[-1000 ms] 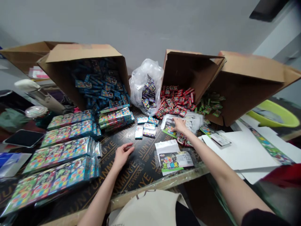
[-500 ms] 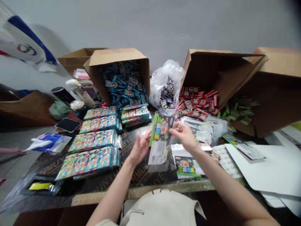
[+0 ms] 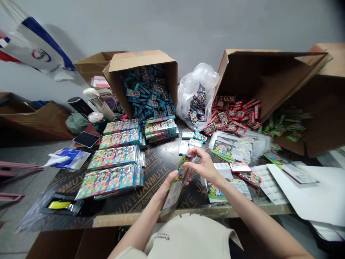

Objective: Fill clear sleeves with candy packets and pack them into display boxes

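A flat printed plastic bag (image 3: 174,192), green-edged with a pale lower part, is tilted between my hands above the table. My left hand (image 3: 168,183) grips its side, thumb in front and fingers partly hidden behind. At the upper end, the fingers of my right hand (image 3: 201,165) pinch the opening edge. Just beyond them lie several small blue candy boxes (image 3: 195,142), some with the white side up. To the right of my right hand, more printed bags (image 3: 233,147) lie in a stack, with red candy boxes (image 3: 239,167) closer to me.
Filled packs (image 3: 113,156) stand in rows at left. Behind are a carton (image 3: 140,59) of blue boxes, a clear bag (image 3: 183,90) of purple ones, and a carton (image 3: 272,54) of red ones. White sheets (image 3: 318,194) lie at right; a phone (image 3: 86,139) at left.
The bag has turned narrower to view and its top has come lower, with both hands now closer together on it. The blue boxes behind it have come into sight. The view has shifted slightly.
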Tool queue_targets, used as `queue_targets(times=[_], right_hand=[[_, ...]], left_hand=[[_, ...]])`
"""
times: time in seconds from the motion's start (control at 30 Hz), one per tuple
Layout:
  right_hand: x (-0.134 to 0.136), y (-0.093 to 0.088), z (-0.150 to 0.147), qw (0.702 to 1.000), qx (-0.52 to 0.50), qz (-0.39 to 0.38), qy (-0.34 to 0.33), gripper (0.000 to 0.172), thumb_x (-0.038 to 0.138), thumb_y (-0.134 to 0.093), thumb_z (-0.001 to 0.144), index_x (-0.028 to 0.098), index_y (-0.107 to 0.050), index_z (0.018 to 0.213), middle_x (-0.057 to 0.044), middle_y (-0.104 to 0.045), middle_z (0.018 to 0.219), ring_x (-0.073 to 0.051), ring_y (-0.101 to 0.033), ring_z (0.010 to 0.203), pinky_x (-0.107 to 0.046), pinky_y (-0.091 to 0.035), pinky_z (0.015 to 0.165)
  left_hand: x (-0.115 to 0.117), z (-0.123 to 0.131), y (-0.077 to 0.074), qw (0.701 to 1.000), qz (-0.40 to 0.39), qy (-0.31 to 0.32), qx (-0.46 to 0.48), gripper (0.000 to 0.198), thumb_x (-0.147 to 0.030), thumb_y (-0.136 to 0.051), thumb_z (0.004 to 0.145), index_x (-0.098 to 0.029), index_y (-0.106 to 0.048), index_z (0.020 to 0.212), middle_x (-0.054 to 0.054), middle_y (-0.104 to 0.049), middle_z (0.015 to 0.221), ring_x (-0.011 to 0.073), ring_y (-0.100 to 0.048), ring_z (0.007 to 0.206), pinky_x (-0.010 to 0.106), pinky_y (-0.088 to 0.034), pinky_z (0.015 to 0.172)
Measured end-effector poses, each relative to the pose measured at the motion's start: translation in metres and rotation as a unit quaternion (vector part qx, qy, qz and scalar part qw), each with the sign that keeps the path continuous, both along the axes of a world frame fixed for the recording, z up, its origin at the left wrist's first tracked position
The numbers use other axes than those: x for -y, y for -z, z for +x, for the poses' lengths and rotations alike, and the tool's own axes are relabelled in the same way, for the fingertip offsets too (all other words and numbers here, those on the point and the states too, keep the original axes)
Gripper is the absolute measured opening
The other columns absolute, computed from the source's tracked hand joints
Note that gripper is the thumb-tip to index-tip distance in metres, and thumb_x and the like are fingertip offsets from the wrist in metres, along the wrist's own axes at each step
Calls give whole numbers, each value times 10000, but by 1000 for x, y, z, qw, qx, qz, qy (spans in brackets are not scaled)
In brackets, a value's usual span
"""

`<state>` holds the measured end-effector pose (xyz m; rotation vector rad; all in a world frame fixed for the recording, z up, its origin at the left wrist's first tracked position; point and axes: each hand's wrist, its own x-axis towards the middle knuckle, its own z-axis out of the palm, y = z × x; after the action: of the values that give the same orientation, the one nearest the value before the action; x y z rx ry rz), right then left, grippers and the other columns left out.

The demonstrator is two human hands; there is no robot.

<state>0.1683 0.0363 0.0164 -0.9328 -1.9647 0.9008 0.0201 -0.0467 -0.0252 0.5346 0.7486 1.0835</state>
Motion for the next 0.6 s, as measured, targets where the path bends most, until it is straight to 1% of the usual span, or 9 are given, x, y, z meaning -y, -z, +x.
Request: queue_targets(times=[0.07,0.13,0.23,0.3,0.37,0.43,0.47,0.53,0.6], right_hand=[[-4,-5,1,997,49,23,-58,254,374,-696,666,173,-542,646,-8,-537,705,-162,-488,734,-293,-376,706],[-7,-12,4,986,101,44,-128,277,393,-696,663,166,-551,600,-6,-541,670,-163,-484,734,-302,-354,732],[-10,-20,10,967,153,31,-204,289,422,-703,642,179,-609,767,-3,-577,722,-166,-483,748,-310,-342,760],[-12,-22,12,961,163,9,-221,384,434,-707,627,197,-603,910,0,-594,767,-165,-482,746,-301,-352,747],[-16,-20,12,962,150,-24,-228,430,435,-707,623,205,-595,969,15,-586,727,-148,-477,681,-273,-366,681],[-19,-14,9,970,108,-59,-208,383,426,-706,625,196,-619,917,34,-543,630,-122,-456,588,-248,-366,604],[-20,-10,7,979,76,-68,-175,353,415,-710,620,191,-629,881,36,-528,614,-120,-458,578,-248,-370,594],[-19,0,3,995,-10,-74,-62,378,373,-733,599,200,-620,916,12,-561,715,-147,-510,688,-270,-400,665],[-12,11,0,987,-101,-124,28,524,347,-742,592,237,-550,1067,-20,-582,912,-178,-526,880,-300,-408,774]], left_hand=[[-1,-2,-5,999,27,6,-35,549,-508,-603,645,-159,-603,1068,95,-642,1011,243,-584,904,310,-444,751],[-2,-5,-12,996,54,22,-69,559,-488,-626,628,-166,-594,1084,81,-638,1006,239,-575,906,294,-438,731],[-1,-9,-21,991,81,27,-108,520,-414,-645,641,-170,-587,1097,66,-629,1027,224,-560,920,273,-418,752],[0,-10,-23,989,81,26,-120,468,-362,-649,655,-157,-601,1073,63,-634,1009,204,-564,886,257,-406,752],[2,-9,-22,990,66,32,-119,419,-331,-646,668,-136,-617,1038,63,-649,943,183,-573,814,245,-403,725],[3,-8,-21,992,47,27,-111,382,-330,-630,687,-119,-626,1006,59,-657,858,161,-570,731,235,-403,677],[3,-8,-20,993,37,17,-109,364,-337,-618,699,-112,-631,985,54,-656,813,148,-562,685,228,-401,647],[2,-8,-19,993,15,-12,-113,331,-360,-584,730,-107,-640,935,38,-648,727,121,-535,593,216,-391,586],[1,-9,-18,991,-1,-43,-124,314,-377,-563,746,-116,-640,901,23,-638,677,110,-513,538,213,-385,548]])
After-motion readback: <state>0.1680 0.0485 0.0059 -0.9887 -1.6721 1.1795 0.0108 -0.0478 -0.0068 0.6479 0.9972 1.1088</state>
